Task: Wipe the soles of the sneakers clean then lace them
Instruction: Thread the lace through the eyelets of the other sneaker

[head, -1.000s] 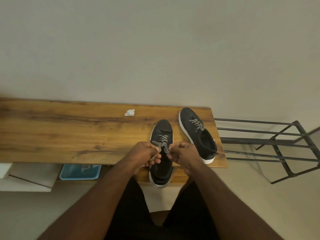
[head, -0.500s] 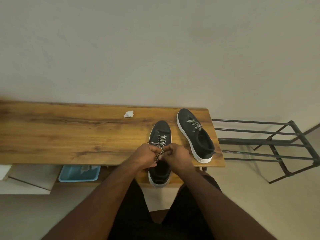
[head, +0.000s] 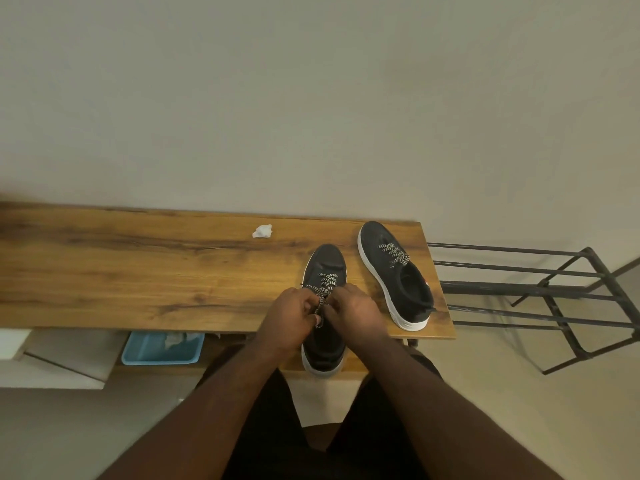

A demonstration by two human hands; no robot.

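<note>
The near shoe [head: 325, 268] sits on the tabletop [head: 138, 271], heel sticking out over the front edge. The left hand [head: 289, 315] and the right hand [head: 356, 311] are close together over it, and each pinches a bit of the lace [head: 323, 289] (it looks like a knot is being made, but fingers hide it). The far shoe [head: 394, 271] is already laced. If a hand pulls hard, the lace could slip loose, or the near shoe could tip off the edge.

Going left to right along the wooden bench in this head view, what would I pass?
Crumpled tissue → left hand → right hand, both pinching the lace of the near sneaker → second sneaker → metal rack beyond the bench.
</note>
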